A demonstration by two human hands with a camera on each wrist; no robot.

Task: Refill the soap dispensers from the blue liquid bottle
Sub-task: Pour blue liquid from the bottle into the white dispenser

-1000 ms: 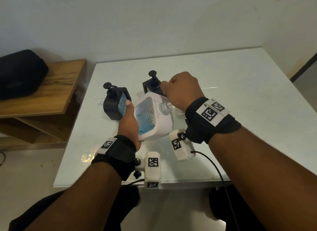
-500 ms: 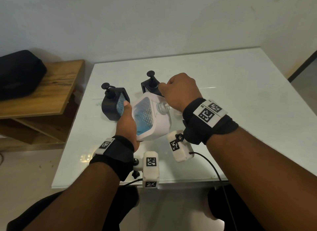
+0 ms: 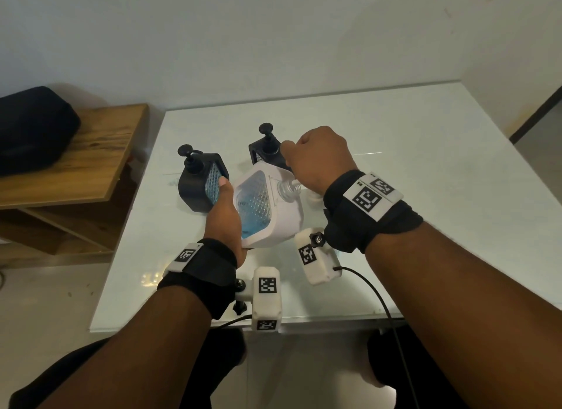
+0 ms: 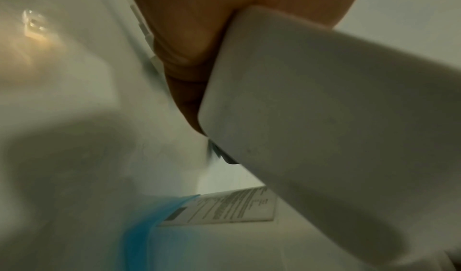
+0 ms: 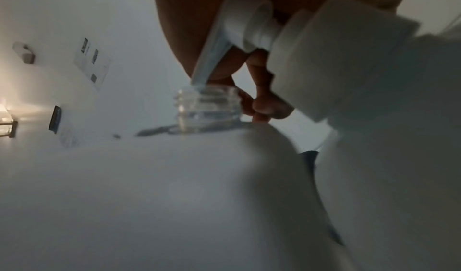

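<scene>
Head view: the left hand [image 3: 226, 214] gripped the white dispenser [image 3: 273, 214], thumb up along its clear window, tilting it off the glass table [image 3: 425, 165].
White dispenser: blue liquid showed low behind the patterned window; the clear threaded neck [image 3: 287, 191] stood open, pointing right toward the other hand.
Right hand: the right hand [image 3: 319, 159] was clenched just above and right of that neck, wrapped round the white pump head [image 5: 249, 24].
Right wrist view: the pump's tube [image 5: 212, 58] ran from the fist down into the neck's mouth; fingertips [image 5: 269, 107] curled beside it.
Left wrist view: the palm [image 4: 189, 48] pressed the dispenser's white wall [image 4: 324, 117]; blue liquid and a printed label showed as a reflection in the glass.
Left of the grip: a black dispenser [image 3: 202, 183], upright, just beside the left thumb.
Beyond the grip: a second black dispenser [image 3: 266, 153], partly hidden by the right fist.
Far left: a wooden shelf [image 3: 76, 159] with a black bag [image 3: 33, 128].
</scene>
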